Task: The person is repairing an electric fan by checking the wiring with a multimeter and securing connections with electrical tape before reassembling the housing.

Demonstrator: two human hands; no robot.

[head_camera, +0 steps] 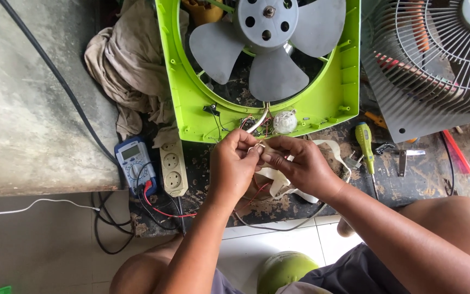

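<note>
A lime-green fan housing (333, 92) with a grey three-blade propeller (270, 38) lies on the worn bench. At its lower edge sit thin coloured wires (254, 124) and a small round white part (285, 121). My left hand (234, 163) and my right hand (300, 163) meet just below that edge, fingertips pinched together on a thin pale wire (255, 147) that leads up into the housing. A flat white cable (278, 182) lies under both hands.
A blue multimeter (135, 163) with red and black leads and a cream power strip (172, 167) sit left of my hands. A green-handled screwdriver (364, 142), a grey fan grille (436, 60), a beige rag (129, 65) and a green gas cylinder top (284, 269) surround them.
</note>
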